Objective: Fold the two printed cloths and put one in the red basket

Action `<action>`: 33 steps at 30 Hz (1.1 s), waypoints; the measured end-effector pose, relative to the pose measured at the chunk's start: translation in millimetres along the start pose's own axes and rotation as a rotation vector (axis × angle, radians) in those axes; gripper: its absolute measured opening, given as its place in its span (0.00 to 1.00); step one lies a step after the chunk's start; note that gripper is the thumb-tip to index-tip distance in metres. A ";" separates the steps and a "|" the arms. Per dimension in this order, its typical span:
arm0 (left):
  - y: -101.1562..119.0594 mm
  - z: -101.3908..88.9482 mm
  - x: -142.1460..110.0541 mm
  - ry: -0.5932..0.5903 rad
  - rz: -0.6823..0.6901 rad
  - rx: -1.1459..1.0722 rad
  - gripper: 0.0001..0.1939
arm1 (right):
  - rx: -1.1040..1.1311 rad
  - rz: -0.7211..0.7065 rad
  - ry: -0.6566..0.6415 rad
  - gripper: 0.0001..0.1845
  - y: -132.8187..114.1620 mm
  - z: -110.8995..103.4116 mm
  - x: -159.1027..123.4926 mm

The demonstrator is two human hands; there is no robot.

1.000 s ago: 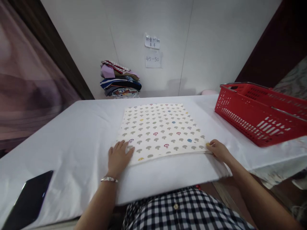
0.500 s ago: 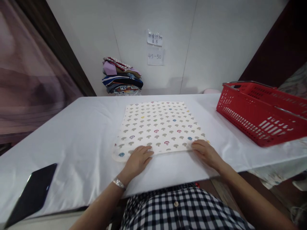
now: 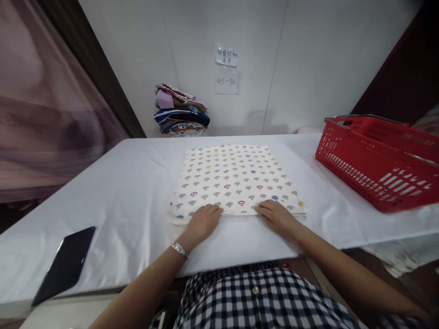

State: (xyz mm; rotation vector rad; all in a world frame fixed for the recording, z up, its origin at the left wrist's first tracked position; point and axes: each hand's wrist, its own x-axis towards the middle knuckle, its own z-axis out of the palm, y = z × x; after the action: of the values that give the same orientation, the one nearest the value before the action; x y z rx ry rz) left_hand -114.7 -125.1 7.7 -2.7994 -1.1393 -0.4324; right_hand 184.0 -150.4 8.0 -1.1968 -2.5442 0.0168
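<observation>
A cream cloth (image 3: 233, 178) printed with small grey, red, blue and yellow mushrooms lies flat on the white-covered table, folded into a rough square with layers showing at its near edge. My left hand (image 3: 205, 222) is at that near edge, left of its middle, fingers together and curled on the fabric, thumb hidden. A silvery bracelet (image 3: 180, 249) circles the left wrist. To the right, my right hand (image 3: 277, 218) grips the same edge with bent fingers; its thumb is out of sight too. The cloth's near right corner reaches out beyond that hand.
A red plastic basket (image 3: 373, 167) with metal handles stands at the right. Folded fabrics are piled in a stack (image 3: 181, 112) against the back wall, left of two paper notes (image 3: 227, 68). A dark tablet-like slab (image 3: 65, 262) lies near the table's left front edge.
My right hand has slid left along the near edge, away from the corner. My left hand's fingers have drawn together at the edge. The view has shifted slightly.
</observation>
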 end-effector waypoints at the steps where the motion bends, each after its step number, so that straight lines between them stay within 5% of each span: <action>1: 0.2 -0.2 0.1 -0.002 -0.010 -0.006 0.12 | -0.006 0.009 -0.002 0.15 -0.1 1.5 1.6; 11: 18.7 1.5 9.8 -0.017 -0.036 -0.067 0.24 | 0.043 0.061 -0.024 0.18 15.4 8.3 8.1; 16: 23.7 4.2 24.0 -0.007 -0.055 -0.070 0.11 | 0.055 0.056 -0.042 0.19 14.0 2.1 9.3; 26: 22.4 7.6 26.8 0.076 -0.106 -0.126 0.12 | 0.040 0.006 0.029 0.12 -5.7 11.7 27.3; 33: 46.7 13.2 29.3 0.114 0.106 0.003 0.11 | 0.108 0.076 0.051 0.10 -6.9 17.6 38.3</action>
State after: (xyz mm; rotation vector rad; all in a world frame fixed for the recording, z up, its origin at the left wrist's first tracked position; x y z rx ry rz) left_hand -59.3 -136.5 4.8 -2.7757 -0.9628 -0.5716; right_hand 150.9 -123.8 3.4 -1.2356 -2.4203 0.1377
